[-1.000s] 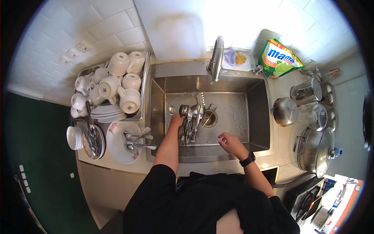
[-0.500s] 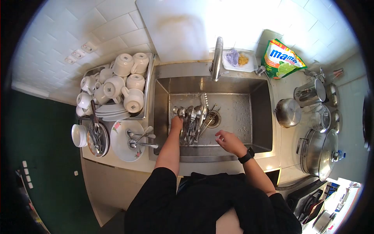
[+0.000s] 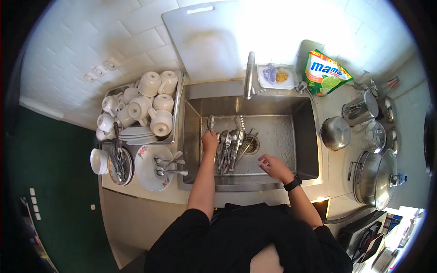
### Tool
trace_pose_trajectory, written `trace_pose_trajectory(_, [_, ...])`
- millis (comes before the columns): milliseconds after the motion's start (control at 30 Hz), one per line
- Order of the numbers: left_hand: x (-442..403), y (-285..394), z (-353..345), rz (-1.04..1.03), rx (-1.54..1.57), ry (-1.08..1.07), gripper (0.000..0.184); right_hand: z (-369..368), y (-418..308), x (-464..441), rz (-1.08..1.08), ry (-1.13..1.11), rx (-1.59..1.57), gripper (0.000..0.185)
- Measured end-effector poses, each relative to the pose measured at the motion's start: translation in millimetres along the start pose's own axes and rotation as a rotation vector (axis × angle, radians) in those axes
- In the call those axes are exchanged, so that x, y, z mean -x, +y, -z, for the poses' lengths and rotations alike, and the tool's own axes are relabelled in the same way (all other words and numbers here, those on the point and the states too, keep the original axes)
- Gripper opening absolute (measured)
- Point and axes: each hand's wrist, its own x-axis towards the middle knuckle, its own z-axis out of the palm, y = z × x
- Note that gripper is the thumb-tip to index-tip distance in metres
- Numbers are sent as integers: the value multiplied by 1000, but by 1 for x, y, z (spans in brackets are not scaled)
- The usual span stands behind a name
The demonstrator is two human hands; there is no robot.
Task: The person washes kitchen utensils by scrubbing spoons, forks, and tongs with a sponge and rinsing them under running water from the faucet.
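My left hand point(image 3: 209, 141) is closed around a spoon point(image 3: 210, 121) at the left side of the sink; the spoon's bowl points away from me, above my fingers. Just right of this hand lies a pile of cutlery point(image 3: 230, 148), with spoons, forks and other utensils side by side on the sink floor. My right hand point(image 3: 276, 167) hovers over the near right part of the sink, holding nothing, its fingers loosely bent and apart. The metal sink point(image 3: 307, 141) has a round drain point(image 3: 250, 145) beside the cutlery.
White cups point(image 3: 139, 108) fill a rack at the left. A flowered plate point(image 3: 148, 177) with spoons stands before it, beside more cutlery point(image 3: 119, 164). Behind the sink are the faucet point(image 3: 249, 75), a sponge tray point(image 3: 293, 81) and a soap pouch point(image 3: 327, 75). Pots point(image 3: 336, 133) line the right.
My left hand has shifted slightly away from me, and a single spoon now sticks out above it, apart from the pile. My right hand stays nearly still. The view has moved slightly.
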Motion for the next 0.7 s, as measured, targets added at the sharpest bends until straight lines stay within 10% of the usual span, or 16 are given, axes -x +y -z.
trace_pose_trajectory(133, [34,88,8,217,819,-362,27,25,-3,-19,120,212,-19,26])
trace_pose_trajectory(333, [84,148,4,58,996,-568,26,76,13,-124,226,580,-162,33])
trace_pose_trajectory(567, [104,170,-8,70,1020,-537,26,87,16,-213,-147,152,-773,32])
trace_pose_trajectory(700, [110,189,-2,140,1028,-526,29,61,17,-242,5,274,-777,33])
